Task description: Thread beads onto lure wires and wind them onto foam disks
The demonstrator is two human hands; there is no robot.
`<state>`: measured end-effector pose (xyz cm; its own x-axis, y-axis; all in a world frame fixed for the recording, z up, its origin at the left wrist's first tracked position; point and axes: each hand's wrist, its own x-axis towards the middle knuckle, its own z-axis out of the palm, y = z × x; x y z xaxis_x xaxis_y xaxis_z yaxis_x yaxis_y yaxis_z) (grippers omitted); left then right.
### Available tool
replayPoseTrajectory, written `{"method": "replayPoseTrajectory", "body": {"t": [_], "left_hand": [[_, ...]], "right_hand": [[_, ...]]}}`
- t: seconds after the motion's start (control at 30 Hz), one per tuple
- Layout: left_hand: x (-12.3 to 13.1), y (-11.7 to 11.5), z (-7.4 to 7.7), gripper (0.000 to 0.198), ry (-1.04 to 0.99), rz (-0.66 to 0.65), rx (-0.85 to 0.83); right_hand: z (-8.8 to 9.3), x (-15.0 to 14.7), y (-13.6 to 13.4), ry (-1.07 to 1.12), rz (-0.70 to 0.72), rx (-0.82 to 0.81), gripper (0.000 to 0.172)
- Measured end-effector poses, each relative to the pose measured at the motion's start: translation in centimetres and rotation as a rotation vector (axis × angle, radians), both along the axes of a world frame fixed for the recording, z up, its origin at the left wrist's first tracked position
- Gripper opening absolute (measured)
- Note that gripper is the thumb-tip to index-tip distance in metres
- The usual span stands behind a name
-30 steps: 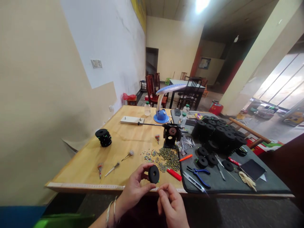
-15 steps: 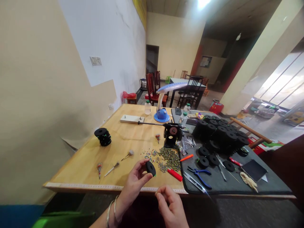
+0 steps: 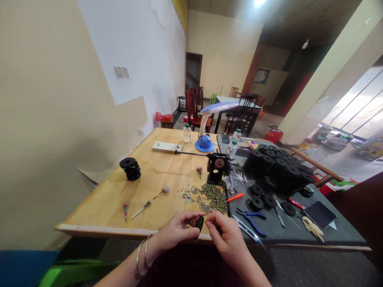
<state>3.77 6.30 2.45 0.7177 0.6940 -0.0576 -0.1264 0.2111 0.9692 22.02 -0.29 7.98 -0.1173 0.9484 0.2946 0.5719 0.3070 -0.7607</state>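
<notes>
My left hand (image 3: pixel 178 228) is closed on a small black foam spool (image 3: pixel 200 222), thumb below and fingers above, with the spool turned nearly edge-on. Right beside it my right hand (image 3: pixel 224 230) is held in a pinch, fingertips close to the spool's edge; anything between them is too small to make out. Both hands are over the front edge of the wooden table (image 3: pixel 104 207). Just beyond them lies a pile of small yellow-and-black striped pieces (image 3: pixel 216 196), with scattered coloured beads (image 3: pixel 188 195) to its left.
A black winding machine (image 3: pixel 216 169) with a long rod stands behind the pile, near a blue lamp (image 3: pixel 204 142). Stacked black spools (image 3: pixel 277 165), blue pliers (image 3: pixel 253 219), scissors (image 3: pixel 245 228) and an orange pen-like tool (image 3: pixel 235 197) lie on the right mat. More spools (image 3: pixel 130 169) are stacked left.
My left hand has moved right and turned the spool from face-on to nearly edge-on. My right hand has risen to the spool and now covers most of the red object.
</notes>
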Motion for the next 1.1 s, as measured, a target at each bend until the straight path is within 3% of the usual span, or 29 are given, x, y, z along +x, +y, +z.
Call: {"method": "replayPoseTrajectory", "body": {"t": [0.1, 0.27, 0.43, 0.53, 0.7, 0.8, 0.97, 1.1], "left_hand": [[-0.2, -0.4, 0.4, 0.058, -0.059, -0.086, -0.061], [-0.3, -1.0, 1.2, 0.063, -0.184, -0.148, -0.119], [0.1, -1.3, 1.1, 0.051, -0.205, -0.073, -0.104], [0.3, -1.4, 1.1, 0.049, -0.201, 0.005, -0.081], [0.4, -1.7, 1.0, 0.053, -0.158, 0.123, 0.068], [0.4, -1.8, 0.7, 0.052, -0.173, 0.129, 0.079], [0.3, -1.7, 0.8, 0.049, -0.106, 0.087, 0.127], [0.7, -1.6, 1.0, 0.029, -0.019, 0.176, 0.109]], "right_hand": [[-0.9, 0.7, 0.8, 0.087, 0.012, -0.055, 0.022], [-3.7, 0.6, 0.8, 0.456, 0.041, -0.259, 0.031], [-6.3, -0.3, 0.2, 0.845, -0.038, -0.398, 0.039], [-6.6, -0.8, 0.1, 0.967, -0.061, -0.416, 0.038], [-5.4, -1.9, -0.4, 1.138, -0.100, -0.468, 0.038], [-4.9, -2.4, -0.6, 1.113, -0.100, -0.459, 0.041], [-5.3, -1.8, -0.7, 0.809, -0.088, -0.324, 0.041], [-5.4, -1.2, -0.9, 0.565, -0.078, -0.201, 0.032]]}}
